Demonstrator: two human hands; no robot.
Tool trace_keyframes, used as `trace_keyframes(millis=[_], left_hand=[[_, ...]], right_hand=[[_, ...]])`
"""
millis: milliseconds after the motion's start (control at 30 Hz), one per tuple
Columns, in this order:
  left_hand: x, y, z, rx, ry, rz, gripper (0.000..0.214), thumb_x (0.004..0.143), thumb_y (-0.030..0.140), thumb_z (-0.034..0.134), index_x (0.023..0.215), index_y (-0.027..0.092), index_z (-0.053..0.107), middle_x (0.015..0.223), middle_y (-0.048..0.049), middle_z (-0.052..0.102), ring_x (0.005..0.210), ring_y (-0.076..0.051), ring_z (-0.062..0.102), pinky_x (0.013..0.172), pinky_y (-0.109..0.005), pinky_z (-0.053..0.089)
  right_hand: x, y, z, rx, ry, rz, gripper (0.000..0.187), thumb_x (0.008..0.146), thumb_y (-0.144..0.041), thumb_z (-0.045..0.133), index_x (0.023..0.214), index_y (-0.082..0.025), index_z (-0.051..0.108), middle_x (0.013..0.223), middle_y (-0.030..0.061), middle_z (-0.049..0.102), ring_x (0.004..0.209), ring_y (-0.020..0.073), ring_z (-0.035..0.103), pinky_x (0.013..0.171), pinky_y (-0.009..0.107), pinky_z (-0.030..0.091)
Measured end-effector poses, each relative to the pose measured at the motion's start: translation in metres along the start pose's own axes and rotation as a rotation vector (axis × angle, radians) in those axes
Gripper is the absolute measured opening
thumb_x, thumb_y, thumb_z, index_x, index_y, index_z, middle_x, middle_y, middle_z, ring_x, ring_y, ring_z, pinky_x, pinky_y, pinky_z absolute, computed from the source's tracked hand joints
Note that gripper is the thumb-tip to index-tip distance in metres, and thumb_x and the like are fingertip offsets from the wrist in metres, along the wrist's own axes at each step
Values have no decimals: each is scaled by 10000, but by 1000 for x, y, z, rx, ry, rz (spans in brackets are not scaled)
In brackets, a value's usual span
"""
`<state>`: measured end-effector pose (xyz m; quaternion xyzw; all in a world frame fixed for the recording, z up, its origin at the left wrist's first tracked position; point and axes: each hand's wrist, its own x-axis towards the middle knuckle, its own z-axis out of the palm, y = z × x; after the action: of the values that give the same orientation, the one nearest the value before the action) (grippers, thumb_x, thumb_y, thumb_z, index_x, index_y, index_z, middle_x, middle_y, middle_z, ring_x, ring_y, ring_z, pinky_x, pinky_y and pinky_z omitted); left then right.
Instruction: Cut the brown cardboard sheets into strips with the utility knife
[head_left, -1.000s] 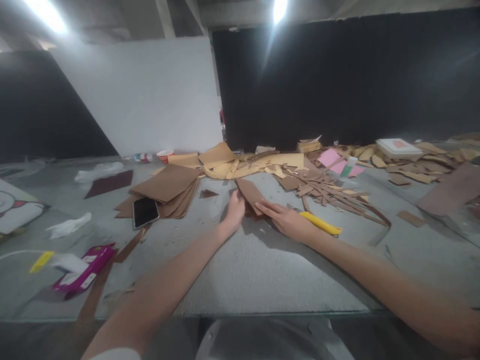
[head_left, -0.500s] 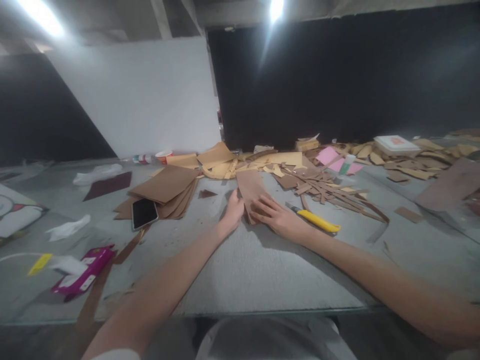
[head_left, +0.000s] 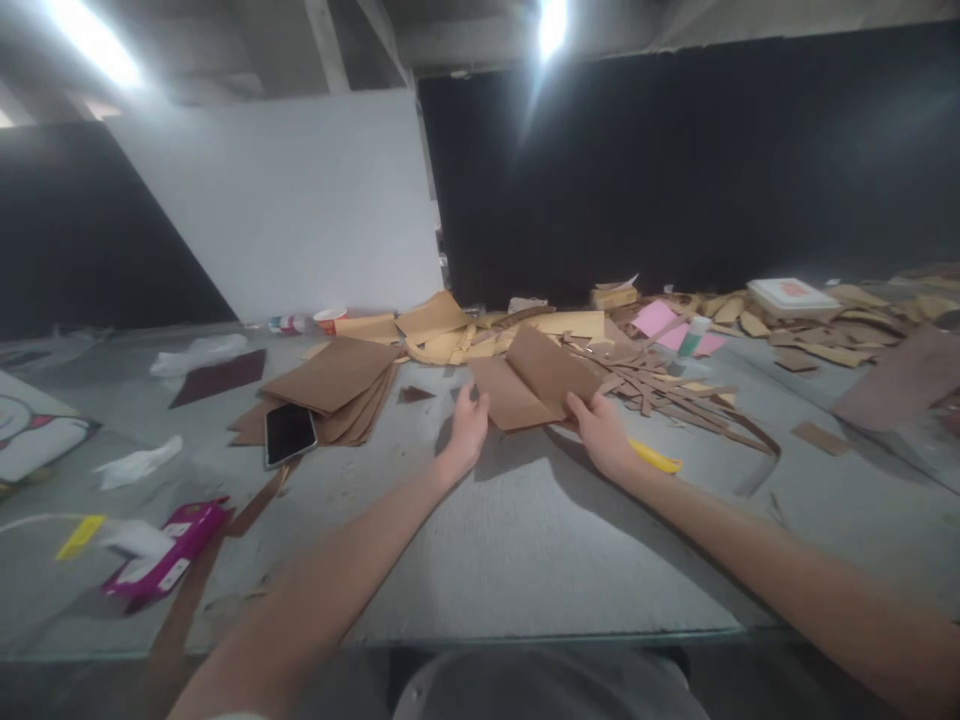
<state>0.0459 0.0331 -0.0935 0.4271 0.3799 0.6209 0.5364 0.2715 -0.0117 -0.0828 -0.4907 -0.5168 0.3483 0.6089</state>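
A brown sheet with a fold down its middle (head_left: 517, 390) is spread in a shallow V over the table in front of me; leather or card, I cannot tell. My left hand (head_left: 466, 430) pinches its left edge. On the opposite edge, my right hand (head_left: 600, 432) grips with the thumb on top. Partly hidden behind my right wrist lies a yellow utility knife (head_left: 657, 457), its blade end out of sight. To the left, a stack of similar brown sheets (head_left: 330, 375) has a black phone (head_left: 290, 434) resting against its near corner.
Brown strips (head_left: 660, 385) lie to the right, with yellowish scraps (head_left: 442, 330) along the back. A glue stick (head_left: 694, 336) stands near pink paper (head_left: 655, 318). A white box (head_left: 793, 295) sits back right. A magenta packet (head_left: 169, 550) is at front left.
The brown piece was folded narrow, with my right hand flat on it. Now it is opened out, and my right hand has moved right, gripping its right edge.
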Motion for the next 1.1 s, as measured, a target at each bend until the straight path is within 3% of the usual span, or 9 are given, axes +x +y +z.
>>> trace_keyframes(millis=[67,167,267,400,567,700,800,967,1100], left_hand=[[-3,5,4,-34,-21,-47,520,942,330,830,1398,215,608,1202,-122,812,1138,-297,785,978,-455,652],[-13,12,14,-104,-82,-104,466,927,360,850,1315,207,642,1276,-143,793,1210,-315,760,1036,-492,633],[-23,13,23,-141,-127,-144,469,870,308,898,1267,196,674,1343,-150,770,1262,-322,735,1117,-506,587],[-28,9,25,-139,-100,-167,507,797,215,940,1239,193,692,1311,-142,784,1230,-329,740,1147,-538,554],[-25,8,21,-161,-121,-168,537,733,244,1001,1192,177,730,1314,-152,784,1276,-349,716,1165,-545,533],[-25,10,20,-191,-144,-160,568,716,263,1023,1202,173,744,1338,-162,776,1325,-357,692,1191,-547,507],[-25,9,21,-195,-139,-139,580,705,262,1028,1206,173,748,1333,-159,778,1337,-351,687,1208,-543,490],[-24,7,22,-206,-153,-107,571,683,290,1040,1162,172,752,1297,-151,793,1315,-361,701,1196,-545,500],[-23,6,21,-208,-156,-107,541,710,290,1026,1162,172,752,1317,-153,787,1346,-358,683,1227,-547,467]], right_hand=[[3,3,0,164,24,70,490,883,-630,688,1114,-198,701,1058,88,813,943,279,756,804,436,659],[2,4,1,174,63,42,532,877,-641,694,1170,-197,698,1134,100,809,982,268,754,824,415,648],[-1,0,0,70,88,31,533,884,-686,673,1069,-186,702,1062,117,805,948,275,746,782,401,636],[-4,-7,-1,-51,81,46,567,860,-772,657,859,-205,650,876,115,775,862,286,733,714,392,618],[-7,-11,3,115,29,76,544,843,-751,690,950,-219,653,967,103,801,897,289,771,747,406,657],[-9,-12,5,116,58,111,535,855,-754,688,881,-222,645,952,116,808,922,308,786,766,424,679],[-9,-15,6,123,47,98,564,861,-751,699,993,-202,707,1039,124,829,983,319,791,813,454,688],[-9,-19,6,45,-13,-56,572,819,-650,805,1153,-187,765,1237,157,821,1172,350,759,1005,511,642],[-8,-13,6,107,-54,36,570,860,-687,738,1154,-199,746,1195,127,829,1105,329,783,941,488,664]])
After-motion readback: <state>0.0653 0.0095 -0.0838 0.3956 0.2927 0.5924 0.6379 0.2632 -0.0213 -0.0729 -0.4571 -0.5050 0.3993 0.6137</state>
